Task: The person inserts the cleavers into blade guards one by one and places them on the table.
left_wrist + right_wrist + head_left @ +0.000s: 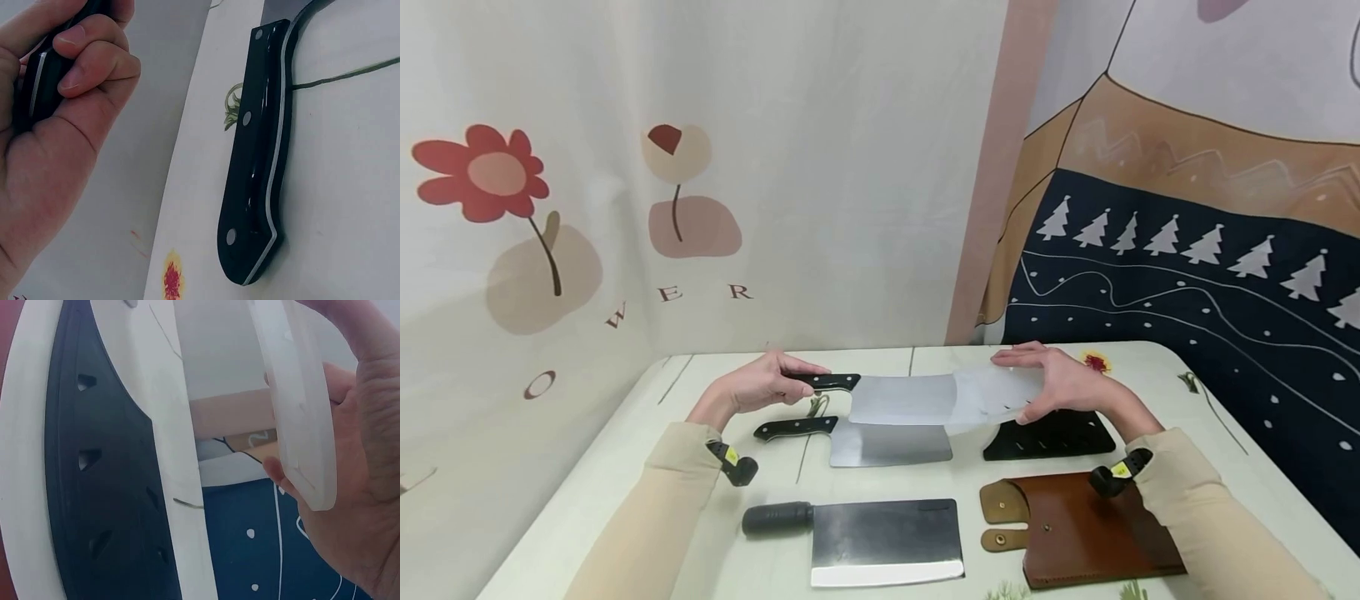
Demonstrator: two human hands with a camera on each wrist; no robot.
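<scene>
Cleaver half inside its clear sheath, held over the table.

Head view: my left hand (760, 385) is gripping the cleaver (895, 398) handle; my right hand (1060, 383) is clasping the clear sheath (992, 396) at 3 o'clock.
Left wrist: my fingers (94, 62) are curling round the handle, a second cleaver (259, 156) lying at 3 o'clock.
Right wrist: my thumb and fingers are pinching the sheath, a black sheath (106, 481) lying at 9 o'clock.

The left hand (765, 384) grips a cleaver (898, 398) by its black handle — the right hand (1060, 385) holds a translucent sheath (996, 392) over its blade tip. At 6 o'clock of them, a second cleaver (880, 440) lies on the table (1157, 367).

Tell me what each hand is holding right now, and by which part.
Left hand grips the raised cleaver by its black handle; right hand holds the clear blade guard at its far end.
</scene>
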